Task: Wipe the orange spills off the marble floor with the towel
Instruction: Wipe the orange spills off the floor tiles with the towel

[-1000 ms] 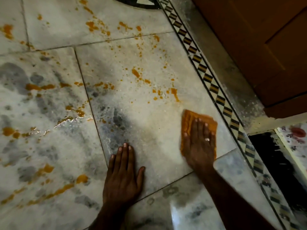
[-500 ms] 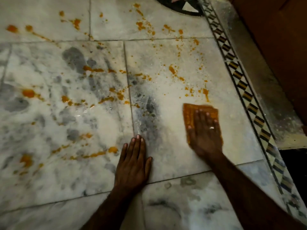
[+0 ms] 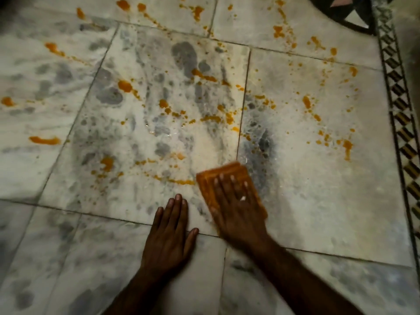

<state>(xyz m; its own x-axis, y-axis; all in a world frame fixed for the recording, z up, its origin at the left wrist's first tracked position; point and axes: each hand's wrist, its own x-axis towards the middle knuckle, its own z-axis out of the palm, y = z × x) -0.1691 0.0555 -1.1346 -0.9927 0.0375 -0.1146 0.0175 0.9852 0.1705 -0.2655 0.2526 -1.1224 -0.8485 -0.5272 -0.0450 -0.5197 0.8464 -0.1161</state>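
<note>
Moved: your right hand (image 3: pixel 236 210) and the towel (image 3: pixel 227 178) have slid left, now beside your left hand (image 3: pixel 170 233)
Grip: right palm flat, fingers spread, pressing the folded orange towel down; left hand flat and empty on the marble floor (image 3: pixel 318 201)
Towel: straddles the tile seam
Orange spills (image 3: pixel 181 181): a streak touches its left edge; many more beyond

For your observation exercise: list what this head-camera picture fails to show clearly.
- Towel: mostly hidden under the right hand.
- Right hand: motion-blurred; the pale spot on one finger is unidentifiable.
- Dark inlay: cut off by the top edge.
- Orange spills: continue past the left edge.
</note>
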